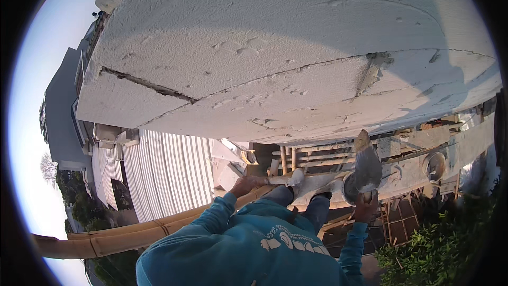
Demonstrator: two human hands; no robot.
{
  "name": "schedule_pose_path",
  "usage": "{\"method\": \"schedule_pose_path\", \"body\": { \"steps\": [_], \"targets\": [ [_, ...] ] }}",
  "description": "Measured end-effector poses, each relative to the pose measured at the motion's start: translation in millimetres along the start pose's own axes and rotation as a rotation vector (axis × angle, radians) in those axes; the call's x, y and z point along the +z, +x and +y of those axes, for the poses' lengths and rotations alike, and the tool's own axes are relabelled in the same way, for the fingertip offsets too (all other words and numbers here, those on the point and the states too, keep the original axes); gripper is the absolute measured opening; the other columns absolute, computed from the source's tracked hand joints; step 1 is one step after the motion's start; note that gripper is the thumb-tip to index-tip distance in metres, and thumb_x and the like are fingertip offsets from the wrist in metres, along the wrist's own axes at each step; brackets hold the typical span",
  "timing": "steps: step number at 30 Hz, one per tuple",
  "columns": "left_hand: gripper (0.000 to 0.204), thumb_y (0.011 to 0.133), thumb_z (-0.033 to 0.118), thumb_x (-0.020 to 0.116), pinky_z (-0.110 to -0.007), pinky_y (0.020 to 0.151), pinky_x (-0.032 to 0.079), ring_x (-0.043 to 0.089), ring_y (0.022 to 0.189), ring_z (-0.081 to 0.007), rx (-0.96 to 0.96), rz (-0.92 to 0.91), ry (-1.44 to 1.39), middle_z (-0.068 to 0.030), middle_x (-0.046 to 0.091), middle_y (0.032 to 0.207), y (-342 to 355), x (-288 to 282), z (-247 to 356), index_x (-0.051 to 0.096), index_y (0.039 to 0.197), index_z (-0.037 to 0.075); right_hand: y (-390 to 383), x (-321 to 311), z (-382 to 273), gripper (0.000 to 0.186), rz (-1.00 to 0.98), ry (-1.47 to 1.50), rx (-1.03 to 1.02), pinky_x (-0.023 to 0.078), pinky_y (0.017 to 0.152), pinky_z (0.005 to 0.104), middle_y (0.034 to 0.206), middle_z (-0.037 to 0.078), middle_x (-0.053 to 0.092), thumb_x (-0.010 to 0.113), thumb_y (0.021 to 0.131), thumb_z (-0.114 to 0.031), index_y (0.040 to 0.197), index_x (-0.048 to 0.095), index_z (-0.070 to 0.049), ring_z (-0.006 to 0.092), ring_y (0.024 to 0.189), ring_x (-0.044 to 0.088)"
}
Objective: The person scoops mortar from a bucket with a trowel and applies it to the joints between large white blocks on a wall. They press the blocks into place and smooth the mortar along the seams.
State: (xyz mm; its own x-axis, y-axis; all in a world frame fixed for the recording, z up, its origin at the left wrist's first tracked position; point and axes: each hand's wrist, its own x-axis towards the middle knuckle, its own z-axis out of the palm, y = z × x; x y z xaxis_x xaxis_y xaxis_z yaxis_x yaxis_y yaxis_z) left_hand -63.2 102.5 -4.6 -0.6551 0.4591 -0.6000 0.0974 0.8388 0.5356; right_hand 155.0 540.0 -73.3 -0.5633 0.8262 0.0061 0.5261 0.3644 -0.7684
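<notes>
My right hand point(366, 206) is closed round the handle of a trowel point(367, 165). Its pointed grey blade is smeared with mortar and points up toward the wall. Beside the blade, a round container point(349, 188) stands on the plank, partly hidden by the trowel. My left hand point(247, 184) is wrapped over a bamboo pole point(159, 226) at my left side; its fingertips are small and partly hidden. Across the upper view spreads a pale block wall point(254, 69), with an open joint point(148, 85) at its left and a patched, chipped spot point(370, 71) farther right.
My feet stand on a narrow scaffold plank point(391, 172), with bamboo rails point(323, 156) between it and the wall. Another round container point(435, 166) sits farther right. A corrugated roof point(169, 167) lies below left, and green bushes point(439, 249) grow below right.
</notes>
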Motion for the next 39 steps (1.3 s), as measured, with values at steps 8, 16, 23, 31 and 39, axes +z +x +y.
{"method": "schedule_pose_path", "body": {
  "steps": [8,16,23,31,39],
  "targets": [
    [0.022,0.085,0.020,0.060,-0.039,0.079,0.054,0.067,0.097,-0.0279,0.307,0.349,0.471,-0.0078,0.070,0.102,28,93,-119,0.072,0.103,0.016,80,-55,-209,0.047,-0.356,0.087,-0.700,0.053,0.077,0.0423,0.101,0.023,0.065,0.076,0.067,-0.009,0.109,0.059,0.004,0.0404,0.090,0.065],
    [0.033,0.088,0.038,0.056,-0.044,0.090,0.050,0.065,0.103,-0.0351,-0.325,0.385,-0.359,-0.0133,0.071,0.105,0,111,-79,0.074,0.098,0.012,101,-41,-365,0.032,-0.663,0.198,-1.052,0.050,0.066,0.0372,0.086,0.020,0.064,0.075,0.074,-0.013,0.096,0.061,0.005,0.0362,0.073,0.063],
    [0.034,0.089,0.039,0.057,-0.046,0.092,0.049,0.065,0.103,-0.0344,-0.368,0.453,-0.433,-0.0136,0.071,0.110,8,155,-93,0.076,0.102,0.014,117,-42,-389,0.029,-1.029,0.322,-0.582,0.042,0.052,0.0256,0.076,0.005,0.064,0.062,0.095,-0.023,0.105,0.063,0.004,0.0091,0.056,0.055],
    [0.036,0.087,0.040,0.058,-0.048,0.088,0.050,0.066,0.098,-0.0370,-0.289,0.489,-0.263,-0.0173,0.071,0.103,12,221,-159,0.076,0.101,0.012,108,-61,-357,0.026,-0.885,0.183,-0.588,0.047,0.057,0.0277,0.077,0.010,0.066,0.065,0.091,-0.018,0.105,0.064,0.004,0.0142,0.061,0.061],
    [0.038,0.087,0.038,0.060,-0.047,0.087,0.051,0.067,0.096,-0.0368,-0.440,0.600,-0.664,-0.0183,0.072,0.101,11,165,-106,0.075,0.104,0.007,89,-43,-409,0.032,-0.510,0.090,-1.073,0.053,0.073,0.0372,0.091,0.024,0.069,0.073,0.084,-0.013,0.106,0.064,0.008,0.0345,0.082,0.070]
  ]
}}
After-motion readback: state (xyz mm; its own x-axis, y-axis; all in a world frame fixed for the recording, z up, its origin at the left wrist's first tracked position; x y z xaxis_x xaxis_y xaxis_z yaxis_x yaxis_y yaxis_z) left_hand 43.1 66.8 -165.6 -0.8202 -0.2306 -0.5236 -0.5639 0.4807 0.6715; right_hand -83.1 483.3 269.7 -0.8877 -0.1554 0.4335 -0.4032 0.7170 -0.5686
